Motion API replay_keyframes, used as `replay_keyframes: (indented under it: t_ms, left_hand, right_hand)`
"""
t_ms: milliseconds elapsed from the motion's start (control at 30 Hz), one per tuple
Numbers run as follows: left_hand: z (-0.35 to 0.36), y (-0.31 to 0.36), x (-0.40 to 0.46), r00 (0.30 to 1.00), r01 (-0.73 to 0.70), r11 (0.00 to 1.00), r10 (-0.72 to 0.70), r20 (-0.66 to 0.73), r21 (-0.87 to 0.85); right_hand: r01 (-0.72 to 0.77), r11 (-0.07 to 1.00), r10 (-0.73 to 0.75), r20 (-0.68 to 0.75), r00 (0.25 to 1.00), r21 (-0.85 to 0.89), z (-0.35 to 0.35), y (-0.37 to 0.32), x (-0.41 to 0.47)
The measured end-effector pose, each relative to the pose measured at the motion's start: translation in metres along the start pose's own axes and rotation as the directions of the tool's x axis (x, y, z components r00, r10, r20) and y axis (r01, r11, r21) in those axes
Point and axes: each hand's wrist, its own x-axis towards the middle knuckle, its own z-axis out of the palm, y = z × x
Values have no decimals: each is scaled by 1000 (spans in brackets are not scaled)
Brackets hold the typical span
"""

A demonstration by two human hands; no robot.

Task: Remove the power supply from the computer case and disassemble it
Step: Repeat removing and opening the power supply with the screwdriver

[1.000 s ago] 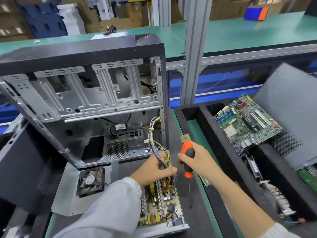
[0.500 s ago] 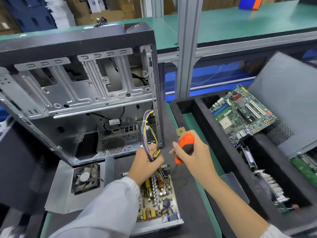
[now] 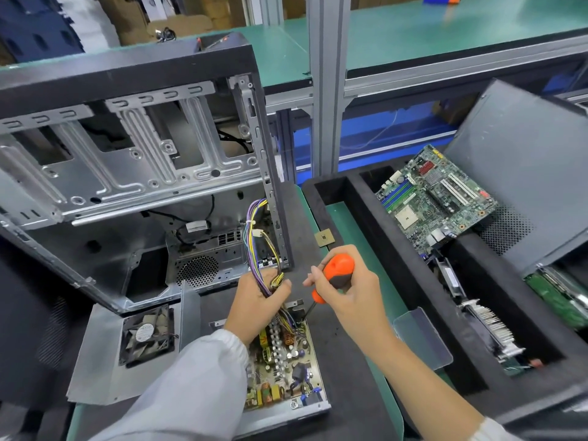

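- On the dark-matted work surface (image 3: 343, 389), in front of the open grey steel computer case (image 3: 133, 173), lies the opened power supply: a shallow metal tray carrying a tan circuit board crowded with capacitors and coils (image 3: 283, 370).
- Its removed sheet-metal cover with the black square fan (image 3: 148, 337) rests just to the left of it.
- Left hand (image 3: 259, 305): fingers curled round the bundle of purple, yellow and black wires (image 3: 254, 246), which rises from the far end of the board; the bundle is lifted clear of the board.
- Right hand (image 3: 345, 292): clamped on the orange-and-black-handled screwdriver (image 3: 334, 275); the shaft slants down and left, its tip at the far right corner of the board. Whether the tip sits in a screw head cannot be told.
- Both hands are close together, directly above the far end of the power supply; the near end lies under the left sleeve.
- Judgement: the step in hand appears to be freeing the board from its tray.
- Advice: keep the wires held well aside so the screw stays visible, seat the tip squarely before turning, press along the shaft, and avoid slipping onto nearby components.
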Motion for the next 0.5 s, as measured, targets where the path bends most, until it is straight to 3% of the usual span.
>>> replay_keyframes:
  t_ms: [500]
  left_hand:
    - [0, 3, 0, 1000, 23, 1000, -22, -3, 18]
  right_hand:
    - [23, 999, -22, 21, 1000, -30, 2, 1, 0]
